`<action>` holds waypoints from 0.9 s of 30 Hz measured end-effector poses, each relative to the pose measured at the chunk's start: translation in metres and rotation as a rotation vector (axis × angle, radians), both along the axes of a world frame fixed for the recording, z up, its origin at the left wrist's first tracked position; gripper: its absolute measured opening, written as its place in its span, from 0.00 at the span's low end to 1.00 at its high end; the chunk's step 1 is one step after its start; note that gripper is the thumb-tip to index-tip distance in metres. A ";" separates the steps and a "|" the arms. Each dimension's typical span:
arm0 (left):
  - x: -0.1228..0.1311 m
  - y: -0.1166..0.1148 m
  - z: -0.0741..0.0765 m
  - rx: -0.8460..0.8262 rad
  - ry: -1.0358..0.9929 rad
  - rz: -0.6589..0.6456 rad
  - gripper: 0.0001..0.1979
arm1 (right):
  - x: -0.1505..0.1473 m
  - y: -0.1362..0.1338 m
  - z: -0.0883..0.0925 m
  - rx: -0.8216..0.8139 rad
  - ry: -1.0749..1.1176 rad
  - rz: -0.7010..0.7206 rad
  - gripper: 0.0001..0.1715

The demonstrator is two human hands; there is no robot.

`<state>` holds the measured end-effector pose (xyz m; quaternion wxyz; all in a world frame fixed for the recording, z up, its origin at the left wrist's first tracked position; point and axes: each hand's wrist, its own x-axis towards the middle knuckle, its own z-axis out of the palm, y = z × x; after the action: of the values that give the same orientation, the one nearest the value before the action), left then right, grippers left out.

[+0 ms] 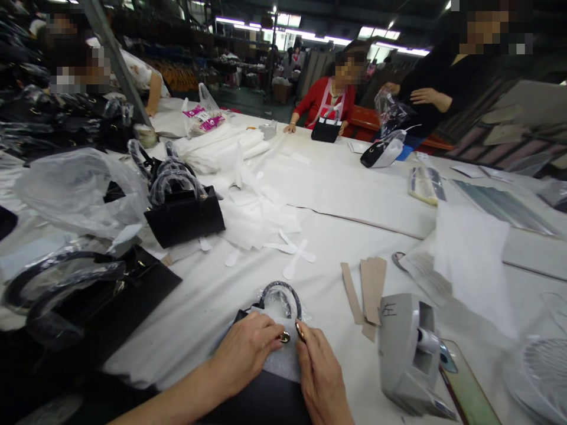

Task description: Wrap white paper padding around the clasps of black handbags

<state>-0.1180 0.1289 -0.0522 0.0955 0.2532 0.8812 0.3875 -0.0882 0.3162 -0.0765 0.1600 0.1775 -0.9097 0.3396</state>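
A black handbag lies right in front of me, its handle covered in clear plastic. A thin whitish sheet lies over its upper part, between my hands. My left hand is closed, thumb and fingers pinching a shiny gold-coloured metal fitting by the handle's base. Opposite it, my right hand is closed too, with thumb and finger on a second gold-coloured fitting. My fingers partly cover both fittings, so how they attach to the bag is hidden.
Black handbags and a plastic bag are at left. Right of me are brown strips, a grey tape dispenser, a phone and a small fan. Co-workers handle bags across the table.
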 end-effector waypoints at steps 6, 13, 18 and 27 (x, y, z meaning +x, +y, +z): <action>0.000 0.002 0.008 -0.015 -0.050 0.021 0.09 | 0.002 0.001 0.001 -0.003 -0.041 0.028 0.23; -0.006 -0.002 0.014 -0.023 -0.137 -0.043 0.06 | 0.004 0.003 0.002 -0.038 -0.046 0.051 0.24; -0.010 0.000 0.010 -0.041 -0.173 -0.037 0.06 | 0.000 0.004 0.002 -0.078 -0.058 0.051 0.21; -0.037 0.000 0.017 -0.095 -0.353 -0.129 0.04 | -0.002 0.004 -0.001 -0.135 -0.067 0.025 0.18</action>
<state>-0.1545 0.1294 -0.0347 0.2852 0.2323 0.8499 0.3772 -0.0901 0.3203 -0.0775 0.1366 0.1663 -0.8874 0.4077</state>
